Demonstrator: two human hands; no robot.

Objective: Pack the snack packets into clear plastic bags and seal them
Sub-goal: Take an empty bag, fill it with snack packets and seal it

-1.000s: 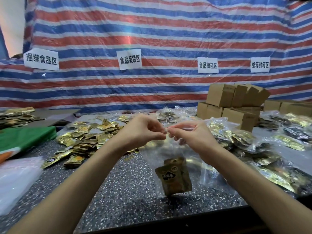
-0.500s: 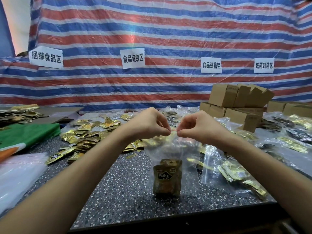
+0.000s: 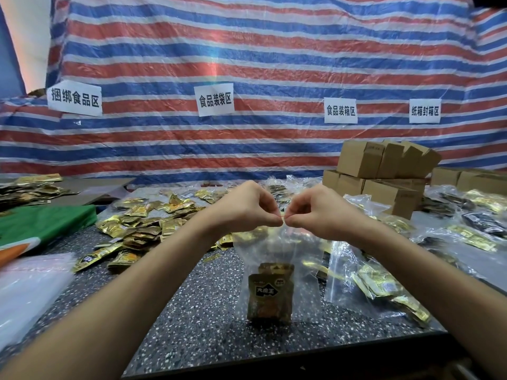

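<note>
Head view: my left grip and right grip are both pinched tight on the top edge of the clear plastic bag, fingertips meeting. The bag hangs upright over the worktop. Two snack packets stand at its bottom.

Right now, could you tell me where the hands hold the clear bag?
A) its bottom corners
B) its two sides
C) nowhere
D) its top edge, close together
D: the left hand and right hand pinch the top edge of the clear bag, fingertips nearly touching.
</note>
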